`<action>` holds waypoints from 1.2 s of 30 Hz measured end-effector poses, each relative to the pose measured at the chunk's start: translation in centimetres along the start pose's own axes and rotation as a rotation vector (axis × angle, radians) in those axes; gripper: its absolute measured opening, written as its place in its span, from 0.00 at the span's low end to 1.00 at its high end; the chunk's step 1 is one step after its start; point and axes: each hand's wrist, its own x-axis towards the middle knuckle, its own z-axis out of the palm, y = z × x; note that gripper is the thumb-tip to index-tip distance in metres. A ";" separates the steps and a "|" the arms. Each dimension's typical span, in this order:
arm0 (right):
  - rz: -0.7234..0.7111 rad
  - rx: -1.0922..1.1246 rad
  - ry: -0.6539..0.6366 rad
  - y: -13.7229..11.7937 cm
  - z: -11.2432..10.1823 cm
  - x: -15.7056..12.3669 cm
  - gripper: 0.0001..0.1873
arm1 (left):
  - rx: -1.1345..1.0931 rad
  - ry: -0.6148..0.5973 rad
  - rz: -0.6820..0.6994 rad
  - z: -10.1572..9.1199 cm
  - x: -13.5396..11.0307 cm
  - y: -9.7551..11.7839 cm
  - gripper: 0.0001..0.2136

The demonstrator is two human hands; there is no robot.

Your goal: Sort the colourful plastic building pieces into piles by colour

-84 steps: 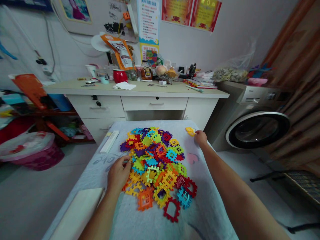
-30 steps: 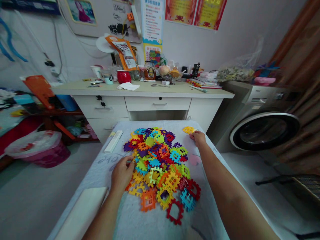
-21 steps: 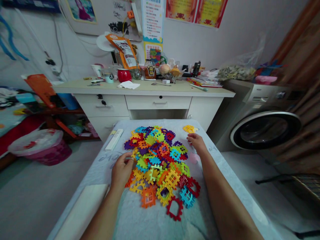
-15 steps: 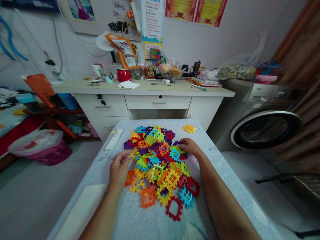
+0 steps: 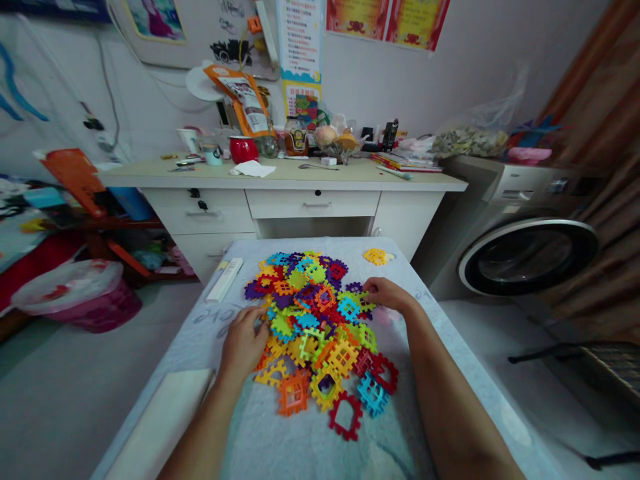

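A heap of interlocking plastic building pieces [image 5: 305, 320] in many colours lies on the cloth-covered table. At the heap's right edge, my right hand [image 5: 387, 293] pinches a lime-green building piece [image 5: 367, 305] with its fingertips. A purple piece [image 5: 354, 287] is just beyond those fingers. My left hand [image 5: 245, 341] rests against the heap's left side, fingers curved and thumb apart, touching the pieces there; no held piece shows in it. Nearer to me are an orange square piece [image 5: 293, 381], a blue one [image 5: 373, 393] and a red frame piece [image 5: 334, 417].
A round yellow piece [image 5: 375, 256] lies apart at the far right of the table. A narrow white box [image 5: 225, 280] and a larger white slab [image 5: 163, 420] are on the left side. Beyond stands a cluttered desk [image 5: 285, 179], with a washing machine [image 5: 505, 200] at right.
My right hand has shifted slightly right, and a lime-green piece now shows at its fingertips. My left hand has moved a little right, closer against the heap.
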 end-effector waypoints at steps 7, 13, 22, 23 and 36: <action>0.035 0.290 -0.030 0.9 -0.6 -0.3 0.10 | 0.200 -0.023 0.105 0.1 -0.4 -0.2 0.16; 0.038 0.341 -0.030 0.0 -0.8 -0.8 0.14 | 0.146 0.008 0.034 0.5 -0.2 -0.8 0.16; 0.033 0.208 -0.010 -1.7 0.2 -0.6 0.16 | 0.143 -0.001 0.002 0.6 -0.2 -0.9 0.16; 0.034 0.215 -0.008 -1.4 -0.2 -0.7 0.16 | 0.144 -0.001 -0.002 0.6 -0.2 -0.8 0.16; 0.217 0.277 0.641 5.3 -3.6 -0.4 0.10 | 0.143 0.017 0.038 0.8 -0.1 -1.4 0.17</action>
